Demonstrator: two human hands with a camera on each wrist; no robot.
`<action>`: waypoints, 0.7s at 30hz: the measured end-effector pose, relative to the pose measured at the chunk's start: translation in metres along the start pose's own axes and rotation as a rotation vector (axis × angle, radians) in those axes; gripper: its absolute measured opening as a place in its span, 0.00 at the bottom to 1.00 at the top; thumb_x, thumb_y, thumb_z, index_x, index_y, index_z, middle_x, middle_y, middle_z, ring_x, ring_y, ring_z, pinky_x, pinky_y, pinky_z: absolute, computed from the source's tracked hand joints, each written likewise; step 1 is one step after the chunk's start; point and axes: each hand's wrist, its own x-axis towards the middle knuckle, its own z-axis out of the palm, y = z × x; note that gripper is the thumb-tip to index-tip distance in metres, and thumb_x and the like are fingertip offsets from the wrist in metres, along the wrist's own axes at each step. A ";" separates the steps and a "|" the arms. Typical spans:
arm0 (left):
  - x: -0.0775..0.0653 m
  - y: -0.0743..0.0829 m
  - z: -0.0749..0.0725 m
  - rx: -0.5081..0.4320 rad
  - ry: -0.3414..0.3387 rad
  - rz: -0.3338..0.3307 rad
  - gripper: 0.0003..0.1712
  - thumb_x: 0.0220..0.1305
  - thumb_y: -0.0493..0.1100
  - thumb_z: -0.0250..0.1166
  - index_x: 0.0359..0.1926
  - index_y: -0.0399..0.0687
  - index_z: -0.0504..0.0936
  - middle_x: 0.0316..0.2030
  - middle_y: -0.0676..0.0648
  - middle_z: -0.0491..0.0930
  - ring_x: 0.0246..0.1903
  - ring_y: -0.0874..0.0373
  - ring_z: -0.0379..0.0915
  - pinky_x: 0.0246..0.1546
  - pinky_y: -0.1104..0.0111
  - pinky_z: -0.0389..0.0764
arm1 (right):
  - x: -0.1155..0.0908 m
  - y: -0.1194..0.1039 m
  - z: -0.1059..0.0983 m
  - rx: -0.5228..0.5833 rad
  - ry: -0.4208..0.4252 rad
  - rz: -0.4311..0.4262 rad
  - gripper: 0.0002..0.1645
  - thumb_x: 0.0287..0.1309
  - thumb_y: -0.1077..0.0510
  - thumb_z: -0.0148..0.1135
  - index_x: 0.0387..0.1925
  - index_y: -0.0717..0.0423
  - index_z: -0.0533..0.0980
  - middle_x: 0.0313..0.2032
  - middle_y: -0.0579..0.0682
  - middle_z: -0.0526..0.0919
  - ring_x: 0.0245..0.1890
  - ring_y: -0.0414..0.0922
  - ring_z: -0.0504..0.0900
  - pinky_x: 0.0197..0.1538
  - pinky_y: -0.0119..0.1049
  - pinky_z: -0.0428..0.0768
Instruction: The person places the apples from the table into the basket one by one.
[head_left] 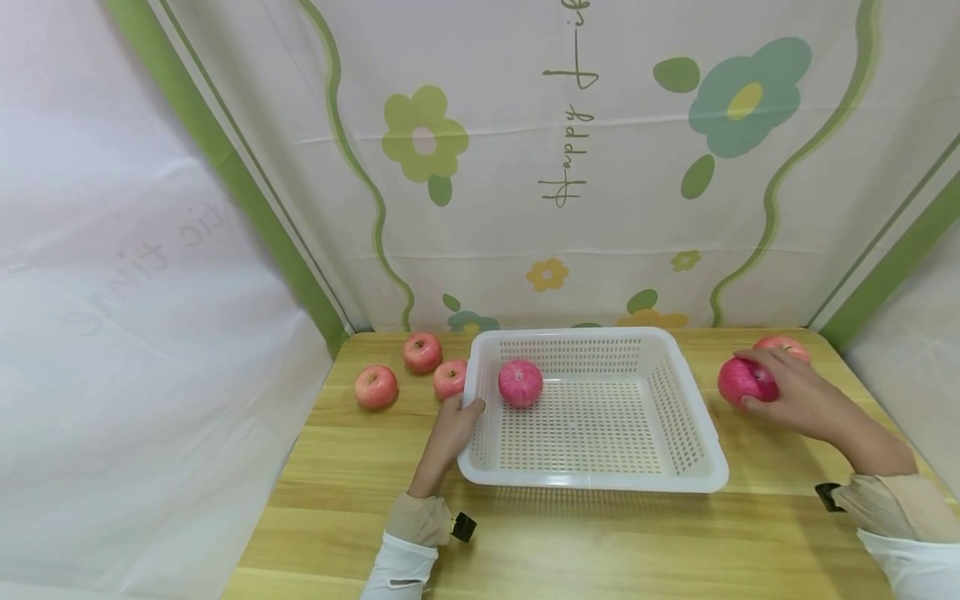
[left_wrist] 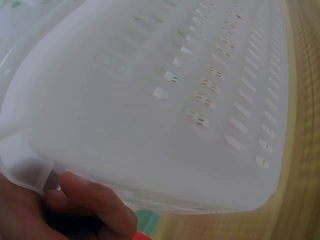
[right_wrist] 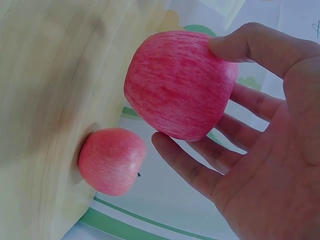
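A white perforated plastic basket (head_left: 592, 481) occupies the middle of the wooden table, and one dark pink apple (head_left: 521, 383) lies inside at its left end. My left hand (head_left: 454, 429) grips the basket's left rim, thumb over the edge; in the left wrist view its curled fingers (left_wrist: 100, 200) show under the rim. To the right of the basket, my right hand (head_left: 798, 392) holds another dark pink apple (right_wrist: 180, 85) between thumb and fingers, raised above the table. A lighter red apple (right_wrist: 112, 161) sits on the table just behind that hand.
Left of the basket, three light red apples stand on the table (head_left: 337, 517): one apple (head_left: 377, 387) at the outer left, one (head_left: 422, 352) farther back, one (head_left: 450, 379) beside the basket wall. A printed curtain (head_left: 487, 233) rises along the table's back edge, with pale sheets at both sides.
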 end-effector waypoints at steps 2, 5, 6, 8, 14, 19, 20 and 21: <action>0.000 0.000 0.001 0.002 0.003 0.001 0.26 0.75 0.45 0.54 0.62 0.27 0.78 0.49 0.27 0.85 0.43 0.40 0.88 0.40 0.54 0.90 | 0.000 -0.002 -0.002 -0.004 0.002 -0.001 0.43 0.48 0.58 0.82 0.64 0.67 0.71 0.57 0.70 0.76 0.52 0.67 0.77 0.45 0.72 0.81; 0.001 0.000 0.001 0.003 0.005 0.000 0.26 0.75 0.45 0.54 0.62 0.27 0.78 0.50 0.27 0.85 0.43 0.40 0.88 0.40 0.54 0.90 | 0.000 -0.005 -0.004 -0.011 0.008 -0.008 0.43 0.48 0.58 0.82 0.64 0.67 0.72 0.57 0.70 0.76 0.52 0.67 0.77 0.45 0.71 0.81; 0.001 0.000 0.001 0.003 0.004 -0.002 0.26 0.75 0.45 0.54 0.62 0.27 0.78 0.50 0.27 0.85 0.44 0.40 0.88 0.40 0.55 0.90 | 0.000 -0.006 -0.004 -0.012 0.011 -0.011 0.43 0.48 0.58 0.82 0.64 0.67 0.72 0.57 0.70 0.76 0.52 0.66 0.77 0.45 0.70 0.81; 0.001 0.001 0.001 0.003 -0.001 -0.003 0.27 0.75 0.45 0.54 0.63 0.28 0.78 0.51 0.27 0.85 0.44 0.39 0.88 0.40 0.55 0.90 | 0.000 -0.007 -0.006 -0.014 0.016 -0.018 0.43 0.48 0.58 0.82 0.63 0.67 0.72 0.57 0.70 0.77 0.52 0.66 0.77 0.45 0.70 0.81; 0.001 0.001 0.000 0.007 -0.006 -0.005 0.27 0.76 0.46 0.53 0.65 0.29 0.77 0.51 0.27 0.85 0.45 0.39 0.87 0.42 0.52 0.91 | 0.002 -0.009 -0.011 -0.013 0.022 -0.030 0.43 0.47 0.59 0.82 0.64 0.67 0.72 0.56 0.71 0.78 0.53 0.66 0.76 0.47 0.70 0.80; 0.000 0.001 0.000 0.013 0.000 0.000 0.27 0.76 0.45 0.53 0.64 0.28 0.77 0.51 0.27 0.85 0.45 0.39 0.87 0.43 0.50 0.90 | 0.001 -0.011 -0.013 -0.015 0.017 -0.026 0.43 0.48 0.59 0.82 0.64 0.67 0.72 0.56 0.69 0.77 0.52 0.65 0.77 0.46 0.67 0.81; 0.000 0.001 0.000 0.015 0.001 0.002 0.27 0.76 0.45 0.53 0.64 0.28 0.77 0.51 0.27 0.85 0.45 0.39 0.87 0.43 0.50 0.90 | 0.001 -0.012 -0.014 -0.016 0.019 -0.030 0.43 0.48 0.59 0.82 0.64 0.67 0.72 0.56 0.69 0.77 0.52 0.65 0.78 0.45 0.67 0.82; 0.001 0.001 0.000 0.016 0.002 0.000 0.27 0.76 0.45 0.53 0.64 0.28 0.77 0.51 0.27 0.85 0.45 0.39 0.87 0.43 0.50 0.90 | 0.001 -0.012 -0.015 -0.019 0.021 -0.035 0.43 0.48 0.59 0.82 0.64 0.67 0.72 0.56 0.69 0.77 0.51 0.65 0.78 0.45 0.66 0.82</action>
